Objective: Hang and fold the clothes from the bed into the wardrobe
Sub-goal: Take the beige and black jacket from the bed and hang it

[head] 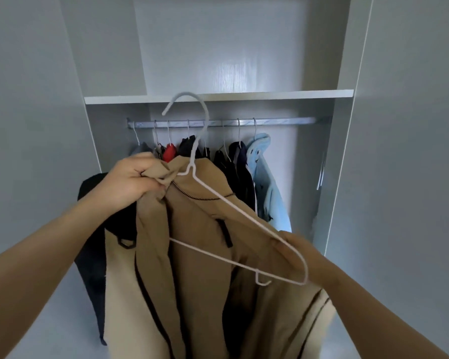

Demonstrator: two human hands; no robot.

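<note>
A tan jacket (200, 242) with dark zippers hangs in front of me, held up before the open wardrobe. My left hand (132, 181) grips the jacket's collar at the upper left. A white wire hanger (228, 200) lies tilted across the jacket, its hook raised toward the rail (218, 123). My right hand (300, 255) holds the hanger's right shoulder end together with the jacket fabric. The hanger's left end is hidden inside the jacket.
Several garments hang on the metal rail: dark ones (233, 161), a red one (169, 151) and a light blue one (265, 177). A dark garment (94, 229) hangs at the left behind the jacket. A white shelf (270, 94) runs above the rail, grey wardrobe doors on both sides.
</note>
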